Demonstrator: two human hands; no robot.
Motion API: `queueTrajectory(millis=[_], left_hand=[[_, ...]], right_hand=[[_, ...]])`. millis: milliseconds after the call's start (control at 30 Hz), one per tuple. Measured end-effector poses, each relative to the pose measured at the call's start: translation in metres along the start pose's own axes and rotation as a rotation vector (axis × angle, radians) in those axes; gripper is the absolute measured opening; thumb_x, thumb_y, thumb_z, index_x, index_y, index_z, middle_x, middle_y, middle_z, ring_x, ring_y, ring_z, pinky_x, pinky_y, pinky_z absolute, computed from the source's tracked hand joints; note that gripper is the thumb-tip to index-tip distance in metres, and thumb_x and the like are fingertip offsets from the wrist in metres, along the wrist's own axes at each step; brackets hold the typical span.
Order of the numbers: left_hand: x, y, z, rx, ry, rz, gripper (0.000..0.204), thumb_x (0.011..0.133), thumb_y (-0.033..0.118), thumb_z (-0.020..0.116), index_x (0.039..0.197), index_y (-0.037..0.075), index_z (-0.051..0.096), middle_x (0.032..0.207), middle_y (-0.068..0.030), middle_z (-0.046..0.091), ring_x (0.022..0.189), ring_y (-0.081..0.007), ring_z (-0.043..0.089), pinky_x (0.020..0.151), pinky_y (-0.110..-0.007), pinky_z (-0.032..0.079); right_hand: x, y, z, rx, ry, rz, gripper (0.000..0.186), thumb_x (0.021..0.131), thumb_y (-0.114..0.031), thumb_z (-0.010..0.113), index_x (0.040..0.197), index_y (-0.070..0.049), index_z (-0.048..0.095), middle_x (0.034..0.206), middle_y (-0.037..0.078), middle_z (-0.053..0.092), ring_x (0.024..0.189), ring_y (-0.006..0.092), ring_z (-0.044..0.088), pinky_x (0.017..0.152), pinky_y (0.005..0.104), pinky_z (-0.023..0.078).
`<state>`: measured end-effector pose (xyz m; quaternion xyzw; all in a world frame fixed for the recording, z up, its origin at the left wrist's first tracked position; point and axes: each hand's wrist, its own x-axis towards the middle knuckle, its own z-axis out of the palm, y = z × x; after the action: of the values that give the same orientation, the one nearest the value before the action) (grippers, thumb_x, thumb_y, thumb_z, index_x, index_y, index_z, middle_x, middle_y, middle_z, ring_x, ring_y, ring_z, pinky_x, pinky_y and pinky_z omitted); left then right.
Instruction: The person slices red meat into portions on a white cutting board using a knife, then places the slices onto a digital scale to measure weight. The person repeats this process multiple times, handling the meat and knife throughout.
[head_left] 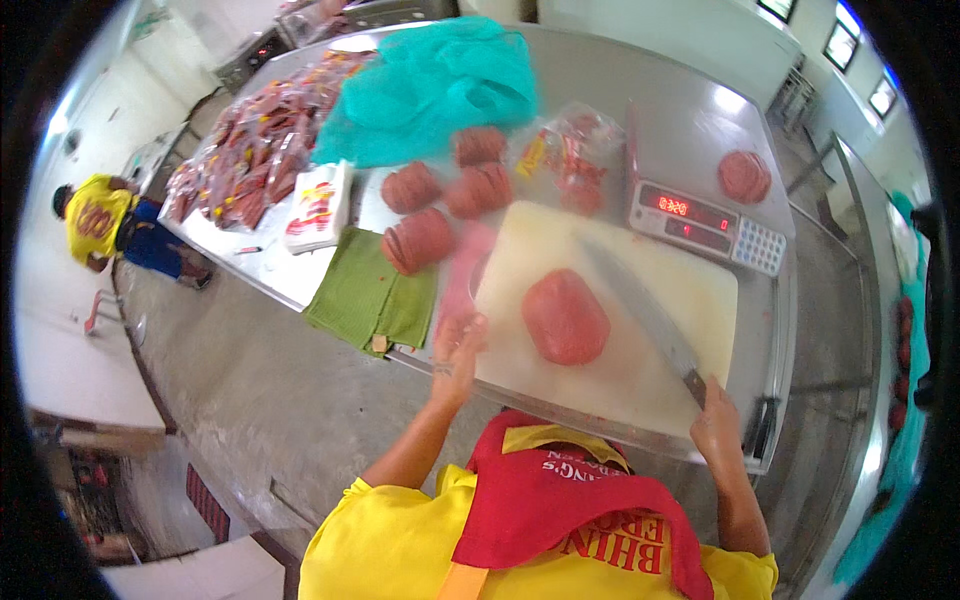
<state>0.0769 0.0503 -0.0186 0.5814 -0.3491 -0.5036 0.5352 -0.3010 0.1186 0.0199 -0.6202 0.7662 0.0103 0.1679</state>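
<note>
My right hand [716, 420] is closed around the dark handle of a large knife [645, 310]. The blade slants over the right part of a white cutting board [690, 290], its far end blurred. Left of the blade, a rounded block of red meat [565, 318] rests on the board. My left hand [460, 345] is at the board's near left edge, fingers extended and apart from the meat. Just beyond it lies a pink sheet or cloth [468, 270]; whether my fingertips touch it, I cannot tell.
Sliced meat stacks [418, 240] stand beyond a green cloth [375, 285]. A digital scale [690, 215] bears another sliced stack [745, 177]. Farther off are packed meat bags [260, 140], printed bags [318, 205] and turquoise plastic [440, 85]. A person [110, 225] stands at far left.
</note>
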Motion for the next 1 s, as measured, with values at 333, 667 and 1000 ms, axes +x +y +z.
queueTrajectory(millis=[333, 667, 1000], left_hand=[[0.030, -0.007, 0.009, 0.054, -0.134, 0.122, 0.047, 0.092, 0.016, 0.058, 0.131, -0.002, 0.039, 0.129, -0.0145, 0.045, 0.120, -0.0224, 0.044, 0.100, -0.034, 0.038], [0.008, -0.014, 0.076, 0.213, -0.173, 0.285, 0.079, 0.094, 0.037, 0.052, 0.144, -0.007, 0.010, 0.149, -0.0243, 0.012, 0.139, -0.0331, 0.015, 0.113, -0.040, 0.014], [0.011, -0.020, 0.090, 0.216, -0.117, 0.374, 0.069, 0.092, 0.029, 0.056, 0.137, -0.011, 0.023, 0.140, -0.0256, 0.027, 0.132, -0.0359, 0.026, 0.111, -0.042, 0.019]], right_hand=[[-0.042, -0.058, -0.024, 0.177, -0.070, 0.201, 0.027, 0.080, -0.014, 0.059, 0.099, 0.002, 0.050, 0.083, 0.024, 0.059, 0.077, 0.0409, 0.060, 0.071, 0.0478, 0.047], [-0.128, -0.125, -0.087, 0.173, -0.220, 0.166, 0.037, 0.093, -0.036, 0.053, 0.104, -0.001, 0.048, 0.086, 0.026, 0.062, 0.084, 0.0449, 0.060, 0.069, 0.0509, 0.048], [-0.124, -0.130, -0.126, -0.011, -0.503, 0.272, 0.040, 0.093, -0.041, 0.049, 0.096, 0.000, 0.046, 0.084, 0.025, 0.062, 0.079, 0.0452, 0.061, 0.066, 0.0513, 0.048]])
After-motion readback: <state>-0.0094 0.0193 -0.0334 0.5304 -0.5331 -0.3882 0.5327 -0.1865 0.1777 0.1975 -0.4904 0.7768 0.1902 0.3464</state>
